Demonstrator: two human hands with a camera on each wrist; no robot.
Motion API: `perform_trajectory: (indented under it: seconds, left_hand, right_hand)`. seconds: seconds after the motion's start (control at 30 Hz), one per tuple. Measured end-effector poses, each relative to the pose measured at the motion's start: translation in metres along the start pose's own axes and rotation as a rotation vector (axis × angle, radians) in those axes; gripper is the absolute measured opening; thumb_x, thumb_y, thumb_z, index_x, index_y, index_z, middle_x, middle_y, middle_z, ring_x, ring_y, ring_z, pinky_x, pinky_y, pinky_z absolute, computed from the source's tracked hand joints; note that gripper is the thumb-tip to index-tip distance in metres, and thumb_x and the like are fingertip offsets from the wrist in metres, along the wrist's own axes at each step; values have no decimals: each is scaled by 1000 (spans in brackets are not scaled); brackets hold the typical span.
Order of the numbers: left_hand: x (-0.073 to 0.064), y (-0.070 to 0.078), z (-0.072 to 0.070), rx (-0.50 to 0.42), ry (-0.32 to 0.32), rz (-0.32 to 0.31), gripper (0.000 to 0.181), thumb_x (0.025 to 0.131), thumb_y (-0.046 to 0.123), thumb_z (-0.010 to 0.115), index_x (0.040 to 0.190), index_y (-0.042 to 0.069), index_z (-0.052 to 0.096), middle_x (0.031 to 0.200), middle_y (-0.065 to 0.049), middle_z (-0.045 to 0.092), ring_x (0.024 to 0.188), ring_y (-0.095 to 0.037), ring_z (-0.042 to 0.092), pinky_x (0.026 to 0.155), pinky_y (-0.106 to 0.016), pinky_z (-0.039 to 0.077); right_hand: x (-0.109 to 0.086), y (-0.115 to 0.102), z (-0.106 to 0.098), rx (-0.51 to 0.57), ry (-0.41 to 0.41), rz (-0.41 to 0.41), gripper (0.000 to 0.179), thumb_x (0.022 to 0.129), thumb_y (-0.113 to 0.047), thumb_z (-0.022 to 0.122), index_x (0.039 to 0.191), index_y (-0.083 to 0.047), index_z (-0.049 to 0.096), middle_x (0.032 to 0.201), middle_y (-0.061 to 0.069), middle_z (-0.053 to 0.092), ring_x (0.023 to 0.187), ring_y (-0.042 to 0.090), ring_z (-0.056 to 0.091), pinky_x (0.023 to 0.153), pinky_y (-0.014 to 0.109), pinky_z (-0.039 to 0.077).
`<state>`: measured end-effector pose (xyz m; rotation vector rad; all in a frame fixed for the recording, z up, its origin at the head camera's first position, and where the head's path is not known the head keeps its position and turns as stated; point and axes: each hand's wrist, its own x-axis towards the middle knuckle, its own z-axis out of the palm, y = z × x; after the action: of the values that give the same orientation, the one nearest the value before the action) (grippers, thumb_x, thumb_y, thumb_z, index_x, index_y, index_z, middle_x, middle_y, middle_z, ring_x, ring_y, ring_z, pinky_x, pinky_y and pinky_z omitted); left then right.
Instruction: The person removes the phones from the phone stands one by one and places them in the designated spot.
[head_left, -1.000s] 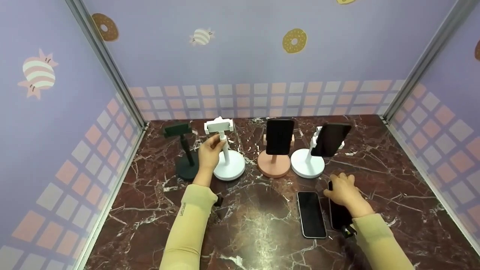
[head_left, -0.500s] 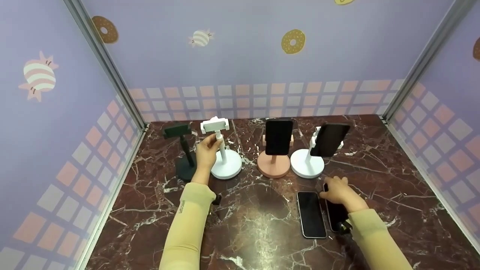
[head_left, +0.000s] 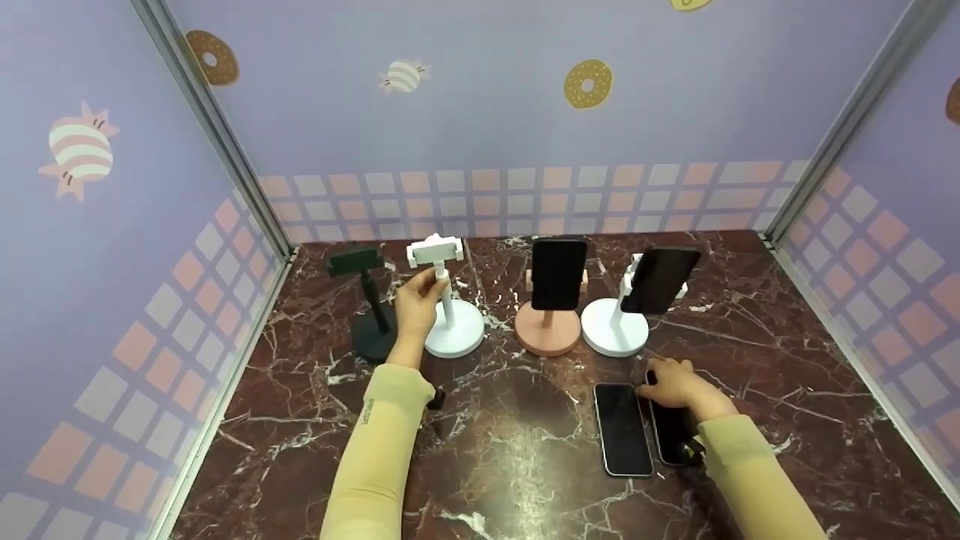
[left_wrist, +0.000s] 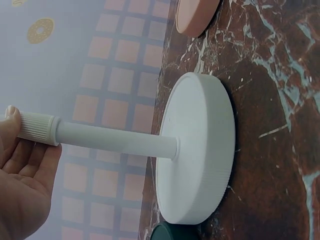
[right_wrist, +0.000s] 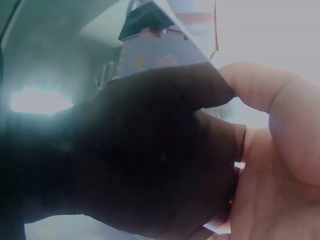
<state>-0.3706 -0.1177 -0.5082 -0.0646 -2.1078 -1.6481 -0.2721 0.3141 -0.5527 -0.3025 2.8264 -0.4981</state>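
Both curled: left hand (head_left: 416, 309) gripping white disc-based stand (head_left: 460, 330); right hand (head_left: 673, 384) pinching flat black phone (head_left: 670, 433), stand's four o'clock. Seemingly pick-up; I'd lift.

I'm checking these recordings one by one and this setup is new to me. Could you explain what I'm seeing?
No machine here: this is a person working bare-handed. The wide picture comes from a camera worn on the head, the others from one on each wrist. Across the marbled table, left to right, are a dark stand, a white stand, a pink stand and a second white stand; the last two carry mounted phones. The left hand grips the white stand's pole. The right hand holds the far end of a black phone, beside another phone lying flat. The right wrist view is hard to read.
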Motion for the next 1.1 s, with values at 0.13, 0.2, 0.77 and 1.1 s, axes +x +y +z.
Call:
perform_trajectory:
  seconds: [0.13, 0.2, 0.77, 1.1]
  left_hand:
    - [0, 0, 3, -13, 1, -17, 28, 92, 4, 75, 117, -9, 72, 112, -26, 75, 101, -37, 74, 80, -31, 63]
    - [0, 0, 3, -18, 0, -21, 29, 92, 4, 75, 118, -9, 72, 113, -27, 75, 102, -39, 73, 82, -33, 64]
    - [1, -2, 3, -18, -5, -6, 29, 93, 6, 75, 117, -9, 72, 112, -26, 75, 100, -37, 74, 82, -33, 63]
    - [0, -2, 2, -15, -3, -31, 30, 92, 6, 76, 118, -8, 72, 113, -26, 75, 97, -32, 74, 77, -27, 63]
  right_hand:
    - [-2, 1, -1, 20, -20, 25, 45, 93, -30, 66, 116, 9, 60, 117, 35, 62, 98, 48, 51, 92, 65, 42]
    - [-1, 2, 1, 25, -14, 23, 42, 97, -31, 63, 113, 8, 61, 117, 34, 63, 97, 47, 52, 91, 65, 43]
    - [-8, -9, 9, 12, 100, 36, 41, 93, -28, 69, 107, 8, 55, 104, 33, 54, 98, 49, 43, 89, 59, 33]
    - [-9, -16, 10, 39, 123, 74, 44, 91, -27, 72, 108, 10, 55, 105, 35, 51, 103, 54, 40, 93, 63, 33]
